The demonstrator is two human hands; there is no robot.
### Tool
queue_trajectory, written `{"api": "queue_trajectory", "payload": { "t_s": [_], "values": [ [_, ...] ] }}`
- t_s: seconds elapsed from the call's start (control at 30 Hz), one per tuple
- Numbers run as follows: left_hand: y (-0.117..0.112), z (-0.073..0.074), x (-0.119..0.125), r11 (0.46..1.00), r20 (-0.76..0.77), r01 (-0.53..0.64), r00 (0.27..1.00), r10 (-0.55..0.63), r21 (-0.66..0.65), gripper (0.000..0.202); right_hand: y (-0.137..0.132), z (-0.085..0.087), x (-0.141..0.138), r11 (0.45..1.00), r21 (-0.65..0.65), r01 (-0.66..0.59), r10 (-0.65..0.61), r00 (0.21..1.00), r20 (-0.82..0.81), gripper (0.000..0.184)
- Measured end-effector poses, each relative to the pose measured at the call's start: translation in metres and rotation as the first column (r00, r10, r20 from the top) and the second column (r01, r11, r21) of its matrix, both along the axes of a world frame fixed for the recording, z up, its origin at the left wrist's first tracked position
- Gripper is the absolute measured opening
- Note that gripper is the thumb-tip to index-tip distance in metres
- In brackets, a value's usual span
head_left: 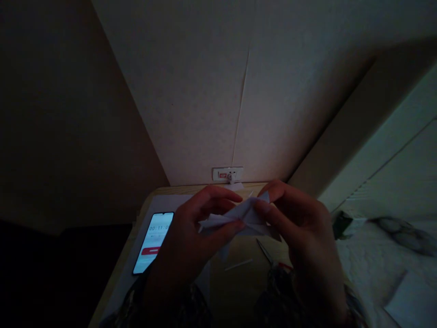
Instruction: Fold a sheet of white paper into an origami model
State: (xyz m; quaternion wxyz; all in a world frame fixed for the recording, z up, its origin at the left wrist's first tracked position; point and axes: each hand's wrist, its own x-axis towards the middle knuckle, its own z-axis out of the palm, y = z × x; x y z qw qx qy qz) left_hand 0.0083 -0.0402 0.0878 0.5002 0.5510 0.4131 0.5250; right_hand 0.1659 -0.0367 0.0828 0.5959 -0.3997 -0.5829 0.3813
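Observation:
A folded piece of white paper with several points and creases is held up above the small wooden table. My left hand grips its left part, thumb in front and fingers behind. Between thumb and fingertips, my right hand pinches a pointed flap at the paper's upper right. Both hands are closed on the same paper, and the fingers hide some of its folds. Below them on the table lie scissors, with a red handle partly covered by my right sleeve, and a thin white strip.
A lit phone showing a running timer lies on a white sheet at the table's left. Behind the table, a wall socket holds a plug. To the right, a bed surface bears a white sheet or pad.

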Motion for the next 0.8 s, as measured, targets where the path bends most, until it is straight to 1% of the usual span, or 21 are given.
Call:
{"api": "queue_trajectory", "payload": {
  "t_s": [0.13,0.33,0.5,0.63,0.7,0.8],
  "values": [
    [-0.0001,0.0003,-0.0003,0.998,-0.043,-0.06,0.997,0.059,-0.014,0.022,-0.0008,0.0011,0.0025,1.0,0.013,-0.015,0.014,0.999,0.043,0.019],
    [-0.0015,0.0007,0.0008,0.995,-0.012,-0.098,0.995,0.097,-0.022,0.024,-0.0009,0.0002,0.0026,0.999,0.044,0.01,-0.012,0.998,0.058,0.021],
    [-0.0035,0.0026,0.002,0.996,-0.002,-0.085,0.996,0.085,-0.039,0.023,-0.0037,-0.001,0.0007,0.998,0.066,0.023,-0.026,0.998,0.055,0.023],
    [-0.0043,0.0027,0.0021,0.996,-0.02,-0.084,0.996,0.084,-0.014,0.023,-0.0044,-0.001,-0.002,0.998,0.067,0.017,-0.02,0.998,0.051,0.024],
    [-0.0043,0.0025,0.0017,0.998,-0.02,-0.068,0.997,0.068,-0.002,0.027,-0.0042,-0.0017,-0.0033,0.996,0.082,0.031,-0.034,0.999,0.04,0.023],
    [-0.0039,0.0039,0.0011,0.999,-0.021,-0.035,0.999,0.035,-0.01,0.039,-0.004,-0.0028,-0.0043,0.992,0.104,0.072,-0.074,0.997,0.017,0.022]
  ]
}}
